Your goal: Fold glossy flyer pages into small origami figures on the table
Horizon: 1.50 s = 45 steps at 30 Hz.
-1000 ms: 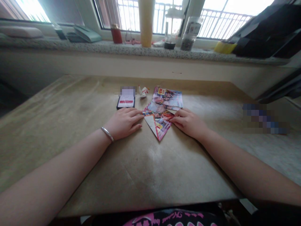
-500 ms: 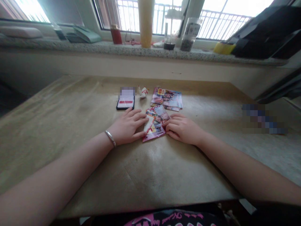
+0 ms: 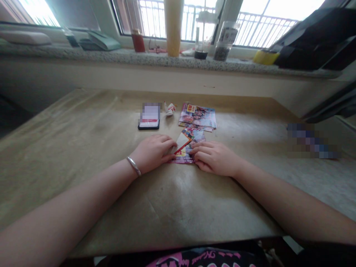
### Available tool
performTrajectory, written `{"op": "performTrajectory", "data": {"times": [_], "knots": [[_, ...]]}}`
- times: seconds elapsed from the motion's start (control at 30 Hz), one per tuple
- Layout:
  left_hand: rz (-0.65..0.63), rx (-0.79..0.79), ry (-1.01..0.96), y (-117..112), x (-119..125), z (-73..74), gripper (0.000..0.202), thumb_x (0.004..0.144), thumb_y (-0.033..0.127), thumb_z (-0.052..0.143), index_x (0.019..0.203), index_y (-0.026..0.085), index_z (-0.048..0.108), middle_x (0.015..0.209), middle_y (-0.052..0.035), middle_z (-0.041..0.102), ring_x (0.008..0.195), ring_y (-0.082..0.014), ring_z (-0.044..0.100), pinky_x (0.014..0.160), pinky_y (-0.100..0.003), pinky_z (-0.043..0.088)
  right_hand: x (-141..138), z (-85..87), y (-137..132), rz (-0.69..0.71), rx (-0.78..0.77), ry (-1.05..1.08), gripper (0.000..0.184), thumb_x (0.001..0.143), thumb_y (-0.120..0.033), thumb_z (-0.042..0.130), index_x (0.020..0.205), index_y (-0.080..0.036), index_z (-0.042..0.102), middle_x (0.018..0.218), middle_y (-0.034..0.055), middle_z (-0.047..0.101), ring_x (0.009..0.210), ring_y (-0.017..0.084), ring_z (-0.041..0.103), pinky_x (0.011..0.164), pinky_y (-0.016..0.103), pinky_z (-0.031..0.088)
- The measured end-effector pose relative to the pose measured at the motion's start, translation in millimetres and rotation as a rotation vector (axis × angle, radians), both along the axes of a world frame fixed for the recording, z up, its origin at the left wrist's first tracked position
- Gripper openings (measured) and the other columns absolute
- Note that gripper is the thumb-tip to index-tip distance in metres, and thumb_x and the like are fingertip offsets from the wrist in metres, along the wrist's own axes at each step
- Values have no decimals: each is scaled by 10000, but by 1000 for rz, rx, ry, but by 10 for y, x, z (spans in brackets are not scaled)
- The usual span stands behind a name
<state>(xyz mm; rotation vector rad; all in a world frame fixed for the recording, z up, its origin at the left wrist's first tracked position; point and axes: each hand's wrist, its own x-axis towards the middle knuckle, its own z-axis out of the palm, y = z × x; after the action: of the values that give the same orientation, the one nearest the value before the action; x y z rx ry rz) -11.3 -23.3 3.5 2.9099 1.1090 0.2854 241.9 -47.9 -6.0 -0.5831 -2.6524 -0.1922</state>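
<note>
Head view
Left hand [image 3: 152, 151]: palm down on the table, fingers curled loosely and close together; the fingertips press on the left edge of the folded paper. A silver bangle [image 3: 134, 166] sits on the wrist.
Right hand [image 3: 213, 157]: palm down, fingers bent and close together, the tips resting on the right part of the paper and pinning it flat. It grips nothing.
Paper [image 3: 185, 146]: a colourful printed sheet, folded small, lying on the table between the two hands. One flap with a white underside tilts up near the left fingertips. The lower edge lies flat on the table.
Stack [image 3: 198, 116]: more printed sheets of the same kind, lying flat just beyond the paper, apart from both hands.
Phone [image 3: 149, 118]: dark-framed, flat on the table beyond the left hand, to the left of the stack; its screen is blurred.
Scrap [image 3: 169, 108]: a small crumpled white and red piece between phone and stack, a little farther back.
Table [image 3: 83, 148]: covered in tan, worn sheet; the hands work near its middle.
Sill [image 3: 139, 57]: speckled stone ledge under the window, carrying a red can [image 3: 138, 40], a tall yellow cylinder [image 3: 172, 26] and jars [image 3: 224, 40].
</note>
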Motion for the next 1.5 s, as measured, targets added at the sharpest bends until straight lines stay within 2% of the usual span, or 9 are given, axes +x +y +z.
{"op": "performTrajectory", "data": {"times": [0.13, 0.33, 0.47, 0.6, 0.77, 0.97, 1.3, 1.4, 1.5], "knots": [[32, 3, -26, -13, 31, -16, 237, 929, 336, 474, 985, 211, 667, 1006, -46, 660, 882, -192, 614, 751, -304, 490, -4, -3, -12, -42, -14, -26, 189, 914, -224, 458, 879, -174, 637, 970, 67, 726, 951, 197, 664, 865, 346, 514], [-173, 29, -4, 25, 7, -77, 411, 924, 411, 493, 1258, 182, 564, 1269, -88, 582, 1154, -239, 530, 998, -375, 438, 21, -8, -7, -105, -109, 19, 201, 924, -248, 465, 838, -182, 634, 822, 62, 710, 785, 166, 659, 724, 281, 498], [-190, 19, 28, 19, -1, -90, 454, 936, 391, 460, 1334, 176, 494, 1349, -102, 513, 1231, -257, 463, 1062, -408, 382, 22, -20, 3, -163, -198, 97, 142, 901, -225, 504, 833, -183, 622, 789, 50, 688, 725, 149, 625, 667, 251, 459], [-203, -11, 33, -5, 10, -69, 474, 918, 383, 482, 1344, 174, 486, 1292, -131, 519, 1185, -265, 482, 1028, -420, 409, 23, -37, 31, -249, -355, 179, 97, 863, -202, 528, 811, -185, 608, 763, 36, 667, 680, 134, 583, 639, 237, 424], [-251, -20, 6, 0, 6, -39, 363, 920, 320, 480, 1255, 213, 572, 1181, -100, 591, 1094, -229, 540, 964, -388, 461, 35, -62, 78, -416, -531, 252, 98, 836, -223, 538, 795, -183, 616, 681, 4, 619, 566, 108, 500, 565, 224, 363], [-261, -39, -32, 16, -28, -28, 375, 921, 304, 485, 1282, 230, 555, 1232, -83, 596, 1127, -213, 548, 974, -367, 467, 59, -77, 125, -518, -546, 228, 128, 828, -274, 563, 784, -181, 639, 670, 7, 597, 586, 118, 490, 568, 231, 341], [-230, -136, 50, 23, -21, -85, 520, 937, 406, 447, 1414, 208, 386, 1461, -63, 422, 1362, -248, 341, 1135, -420, 269, 20, -39, 40, -508, -661, 261, 232, 847, -301, 520, 646, -187, 542, 558, -24, 525, 512, 103, 428, 513, 229, 312], [-213, -166, 67, 20, -31, -72, 527, 935, 400, 451, 1411, 191, 367, 1476, -74, 397, 1385, -241, 301, 1150, -412, 232, 8, -69, 31, -565, -617, 268, 215, 849, -315, 540, 679, -188, 572, 575, -19, 541, 517, 107, 442, 518, 235, 314], [-203, -193, 68, 5, -46, -63, 541, 918, 420, 485, 1388, 177, 373, 1478, -101, 384, 1401, -247, 272, 1156, -422, 209, 22, -81, 42, -580, -472, 233, 189, 863, -315, 543, 730, -189, 589, 684, 11, 597, 601, 130, 504, 560, 245, 344]]}}
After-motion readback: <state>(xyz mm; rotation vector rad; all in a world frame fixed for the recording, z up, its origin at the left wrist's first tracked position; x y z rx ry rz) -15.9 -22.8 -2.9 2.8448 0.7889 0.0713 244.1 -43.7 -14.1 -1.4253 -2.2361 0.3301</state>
